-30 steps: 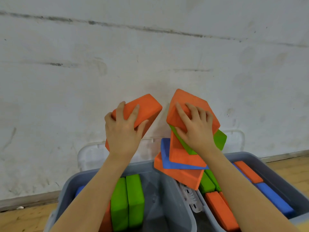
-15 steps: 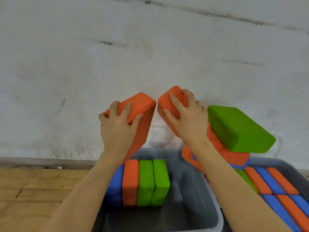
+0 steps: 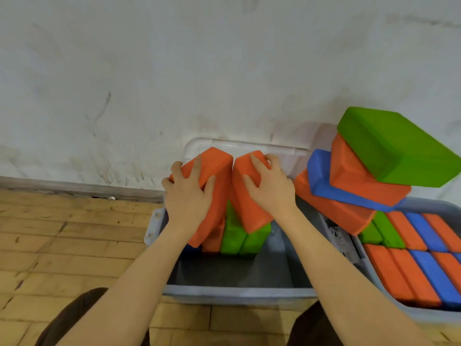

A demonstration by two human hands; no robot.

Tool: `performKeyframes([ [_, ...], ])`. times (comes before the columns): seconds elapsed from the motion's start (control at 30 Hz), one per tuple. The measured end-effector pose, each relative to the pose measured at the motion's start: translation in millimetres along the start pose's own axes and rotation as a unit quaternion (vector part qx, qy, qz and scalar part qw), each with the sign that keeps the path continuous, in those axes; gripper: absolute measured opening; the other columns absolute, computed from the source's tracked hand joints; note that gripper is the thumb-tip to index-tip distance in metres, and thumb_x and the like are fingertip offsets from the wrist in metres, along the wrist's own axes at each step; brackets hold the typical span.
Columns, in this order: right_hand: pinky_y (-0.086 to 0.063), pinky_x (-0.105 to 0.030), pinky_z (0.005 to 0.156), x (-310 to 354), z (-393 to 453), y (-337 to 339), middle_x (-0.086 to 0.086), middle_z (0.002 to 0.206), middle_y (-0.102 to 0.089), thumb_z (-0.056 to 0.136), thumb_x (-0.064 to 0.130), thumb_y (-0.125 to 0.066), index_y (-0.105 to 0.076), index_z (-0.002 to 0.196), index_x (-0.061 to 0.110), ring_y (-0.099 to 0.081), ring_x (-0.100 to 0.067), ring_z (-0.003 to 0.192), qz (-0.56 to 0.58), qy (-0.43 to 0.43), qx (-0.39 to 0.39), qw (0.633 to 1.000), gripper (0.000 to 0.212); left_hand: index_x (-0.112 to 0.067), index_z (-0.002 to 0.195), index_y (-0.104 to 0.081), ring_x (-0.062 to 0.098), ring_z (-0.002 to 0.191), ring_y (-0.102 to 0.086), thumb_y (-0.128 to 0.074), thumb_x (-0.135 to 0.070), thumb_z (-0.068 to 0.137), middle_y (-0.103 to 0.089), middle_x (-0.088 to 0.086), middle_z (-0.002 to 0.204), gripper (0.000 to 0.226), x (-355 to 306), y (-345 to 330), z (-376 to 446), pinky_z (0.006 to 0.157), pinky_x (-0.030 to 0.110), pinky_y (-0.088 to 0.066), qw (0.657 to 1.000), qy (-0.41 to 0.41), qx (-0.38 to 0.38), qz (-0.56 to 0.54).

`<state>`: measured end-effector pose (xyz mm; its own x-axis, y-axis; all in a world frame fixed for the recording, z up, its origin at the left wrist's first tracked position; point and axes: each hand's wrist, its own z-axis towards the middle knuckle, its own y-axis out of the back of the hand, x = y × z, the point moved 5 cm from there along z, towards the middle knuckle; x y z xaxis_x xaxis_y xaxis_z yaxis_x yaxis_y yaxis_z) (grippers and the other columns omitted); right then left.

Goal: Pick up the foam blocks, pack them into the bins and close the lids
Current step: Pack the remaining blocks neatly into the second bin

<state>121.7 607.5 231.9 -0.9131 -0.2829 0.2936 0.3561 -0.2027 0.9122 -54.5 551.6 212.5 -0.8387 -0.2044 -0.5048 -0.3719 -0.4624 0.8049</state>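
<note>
My left hand (image 3: pixel 188 196) grips an orange foam block (image 3: pixel 216 196) and my right hand (image 3: pixel 270 187) grips a second orange foam block (image 3: pixel 245 211). Both blocks stand on end, side by side, over the left grey bin (image 3: pixel 237 292). Below them in that bin stand two green blocks (image 3: pixel 243 237), an orange one and a partly hidden blue one. To the right, a loose stack of orange, blue and green blocks (image 3: pixel 374 171) rests on the rim between the bins. The right grey bin (image 3: pixel 389 314) holds several packed orange, blue and green blocks.
A clear lid (image 3: pixel 249 146) leans against the white wall behind the left bin. The bins sit on a wooden floor (image 3: pixel 74 245) at the wall's base. My knees show at the bottom edge of the view.
Both hands have come down with their orange blocks, from in front of the wall to just over the left bin. The view has tilted down and shifted left.
</note>
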Motion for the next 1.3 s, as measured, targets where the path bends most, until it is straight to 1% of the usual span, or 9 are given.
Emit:
performKeyframes([
  [0.1, -0.046, -0.042, 0.085, -6, -6, 0, 0.0, 0.154, -0.01, 0.087, 0.04, -0.05, -0.021, 0.147, 0.03, -0.041, -0.032, 0.124, 0.016, 0.046, 0.059, 0.997, 0.067, -0.033, 0.14, -0.038, 0.036, 0.096, -0.042, -0.031, -0.057, 0.081, -0.037, 0.012, 0.126, 0.064, 1, 6, 8, 0.077, 0.04, -0.036, 0.995, -0.038, 0.026, 0.084],
  [0.2, -0.05, -0.039, 0.08, -13, -16, -1, 0.003, 0.157, -0.003, 0.087, 0.044, -0.054, -0.02, 0.147, 0.035, -0.04, -0.027, 0.128, 0.023, 0.077, 0.068, 0.994, 0.069, -0.034, 0.141, -0.037, 0.033, 0.096, -0.038, -0.027, -0.06, 0.077, -0.039, 0.013, 0.116, 0.07, -5, 7, 3, 0.076, 0.037, -0.036, 0.985, -0.096, 0.033, 0.14],
  [0.33, -0.051, -0.044, 0.082, -11, -20, 0, 0.003, 0.158, 0.004, 0.086, 0.05, -0.052, -0.015, 0.148, 0.037, -0.035, -0.029, 0.132, -0.005, 0.084, 0.084, 0.993, 0.073, -0.036, 0.145, -0.028, 0.037, 0.109, -0.037, -0.035, -0.058, 0.084, -0.023, 0.011, 0.144, 0.065, -11, 1, -6, 0.084, 0.041, -0.042, 0.98, -0.117, 0.08, 0.138],
  [0.43, -0.052, -0.042, 0.079, -10, -23, 2, 0.002, 0.158, 0.01, 0.086, 0.049, -0.051, -0.012, 0.149, 0.035, -0.035, -0.032, 0.131, -0.021, 0.105, 0.096, 0.99, 0.075, -0.038, 0.147, -0.019, 0.038, 0.12, -0.04, -0.034, -0.056, 0.088, -0.011, -0.003, 0.157, 0.063, -9, -4, -7, 0.089, 0.042, -0.043, 0.976, -0.126, 0.115, 0.134],
  [0.57, -0.051, -0.04, 0.08, -5, -31, 11, 0.006, 0.158, 0.0, 0.085, 0.05, -0.052, -0.025, 0.145, 0.038, -0.039, -0.026, 0.13, 0.001, 0.094, 0.072, 0.993, 0.067, -0.031, 0.135, -0.048, 0.038, 0.109, -0.053, -0.029, -0.057, 0.076, -0.041, -0.004, 0.146, 0.067, -17, 14, -16, 0.081, 0.04, -0.048, 0.986, -0.145, 0.059, 0.06],
  [0.67, -0.047, -0.042, 0.09, 4, -37, 17, 0.01, 0.157, -0.005, 0.084, 0.052, -0.053, -0.03, 0.143, 0.04, -0.04, -0.02, 0.13, 0.047, 0.057, 0.073, 0.995, 0.064, -0.037, 0.136, -0.045, 0.029, 0.121, -0.048, -0.044, -0.054, 0.082, -0.036, -0.012, 0.148, 0.057, -15, 29, -19, 0.091, 0.041, -0.044, 0.994, -0.085, 0.06, 0.027],
  [0.87, -0.033, -0.038, 0.103, 22, -51, 10, 0.01, 0.156, -0.013, 0.083, 0.05, -0.057, -0.036, 0.141, 0.037, -0.033, -0.016, 0.135, 0.122, 0.027, 0.117, 0.985, 0.063, -0.037, 0.137, -0.044, 0.022, 0.127, -0.044, -0.044, -0.054, 0.084, -0.032, -0.015, 0.149, 0.056, -3, 46, -31, 0.099, 0.037, -0.038, 0.995, -0.009, 0.076, 0.066],
  [1.07, -0.038, -0.037, 0.097, 30, -58, -3, 0.007, 0.157, -0.008, 0.083, 0.051, -0.058, -0.034, 0.141, 0.039, -0.037, -0.022, 0.132, 0.132, 0.032, 0.129, 0.982, 0.064, -0.035, 0.137, -0.044, 0.02, 0.128, -0.043, -0.048, -0.05, 0.086, -0.032, -0.012, 0.149, 0.053, 16, 42, -36, 0.097, 0.036, -0.039, 0.996, 0.023, 0.055, 0.068],
  [1.3, -0.039, -0.038, 0.096, 38, -71, -9, 0.009, 0.155, -0.007, 0.081, 0.057, -0.056, -0.036, 0.14, 0.039, -0.031, -0.023, 0.133, 0.117, 0.039, 0.126, 0.984, 0.065, -0.033, 0.139, -0.041, 0.035, 0.118, -0.048, -0.039, -0.056, 0.088, -0.03, -0.008, 0.15, 0.056, 32, 13, -52, 0.092, 0.043, -0.044, 0.986, -0.004, 0.122, 0.112],
])
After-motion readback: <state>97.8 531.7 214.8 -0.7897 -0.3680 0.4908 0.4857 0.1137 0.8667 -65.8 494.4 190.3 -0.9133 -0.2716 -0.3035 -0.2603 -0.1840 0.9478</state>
